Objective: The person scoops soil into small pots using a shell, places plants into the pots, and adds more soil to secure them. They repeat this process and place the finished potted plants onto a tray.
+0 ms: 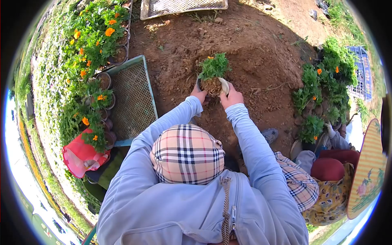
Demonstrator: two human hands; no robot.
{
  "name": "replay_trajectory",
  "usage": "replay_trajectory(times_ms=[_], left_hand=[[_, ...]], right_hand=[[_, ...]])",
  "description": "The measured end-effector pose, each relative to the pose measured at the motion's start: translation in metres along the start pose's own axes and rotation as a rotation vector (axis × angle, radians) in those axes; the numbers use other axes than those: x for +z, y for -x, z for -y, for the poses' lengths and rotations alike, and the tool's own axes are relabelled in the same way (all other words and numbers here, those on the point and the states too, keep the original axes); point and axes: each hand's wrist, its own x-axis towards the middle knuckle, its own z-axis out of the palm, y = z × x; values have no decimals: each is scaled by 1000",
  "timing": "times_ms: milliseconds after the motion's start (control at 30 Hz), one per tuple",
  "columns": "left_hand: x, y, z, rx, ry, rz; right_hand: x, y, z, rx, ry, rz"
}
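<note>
Upper centre, the left hand and right hand grip opposite sides of a round, pale-rimmed pot; even pressure should prevent its leafy green plant tipping.

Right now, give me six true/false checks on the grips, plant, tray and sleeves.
1. Left grip and right grip hold the plant by its pot. True.
2. The plant has no flowers. False: orange shows among its leaves.
3. Teal tray lies left of the pot. True.
4. The tray's base is solid. False: it is mesh.
5. Soil shows in the pot. True.
6. Both forearms are bare. False: blue sleeves cover them.
</note>
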Motion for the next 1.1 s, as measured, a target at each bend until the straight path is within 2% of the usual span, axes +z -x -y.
replay_trajectory(times_ms=[33, 100, 133, 200, 233, 267, 333, 367, 433, 467, 500, 567, 600, 633, 733, 800, 867, 900, 1033, 1100], left_hand=[[-6, -2, 1, 15, 5, -1], [-19, -14, 5, 68, 19, -47], [-26, -16, 5, 78, -96, -27], [-35, -18, 6, 95, -321, 10], [-29, -8, 6, 120, -288, 7], [-29, -11, 8, 102, -276, -18], [-31, -18, 13, 67, -254, -68], [-34, -7, -1, 53, -323, -17], [-28, -5, -4, 19, -244, 47], [-25, -1, -7, 1, -205, 75], [-23, 6, -9, 72, -261, 19], [-32, -4, -6, 7, -166, 56], [-37, -9, -2, 53, -35, 69], [-40, -6, -3, 99, -107, 14], [-58, 19, -3, 150, 166, 6], [-81, 55, -10, 217, 269, -90], [-111, 76, -2, 203, 487, -240], [-135, 77, 15, 271, 535, -228], [-220, 94, 63, 341, 786, -588], [-262, 96, 80, 280, 980, -781]], right_hand=[[-15, 1, 10, 41, -26, 67], [-13, 1, -12, 10, -153, -13], [-11, 1, -27, -5, -217, -52], [-6, 11, -52, 286, -700, 3], [-13, 15, -55, 430, -792, 34], [-8, 19, -65, 504, -875, -34], [-8, 22, -88, 741, -900, 40], [-3, 22, -100, 836, -946, 17], [4, 22, -121, 1032, -1035, -29], [0, 24, -124, 1026, -1039, -57], [-2, 26, -124, 1015, -1047, -77], [2, 21, -127, 992, -1072, -87], [5, 19, -133, 989, -1083, -79], [3, 19, -129, 989, -1053, -51], [1, 21, -132, 996, -985, -21], [1, 27, -129, 990, -946, -35], [5, 33, -134, 975, -939, -11], [7, 36, -135, 970, -936, -4], [7, 45, -124, 950, -884, 39], [7, 49, -117, 920, -888, 25]])
